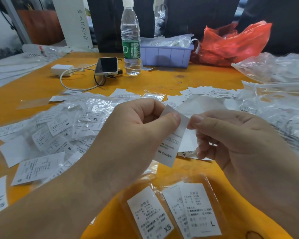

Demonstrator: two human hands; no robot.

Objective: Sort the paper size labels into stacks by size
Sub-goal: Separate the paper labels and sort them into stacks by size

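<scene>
Both hands: our left hand (136, 128) and right hand (231, 135) pinch one white printed paper label (169, 145) | Progress: we see XS (150, 214) and L (199, 209) bagged stacks begun; large loose pile (55, 133) unsorted.

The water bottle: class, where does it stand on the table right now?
In the head view the water bottle stands upright at the table's far side, centre, between the phone on its left and the purple tray on its right.

We hold our left hand (136, 128) raised, thumb at three o'clock pinching against curled fingers; our right hand (235, 135) faces it, fingers curled, thumb meeting it.
</scene>
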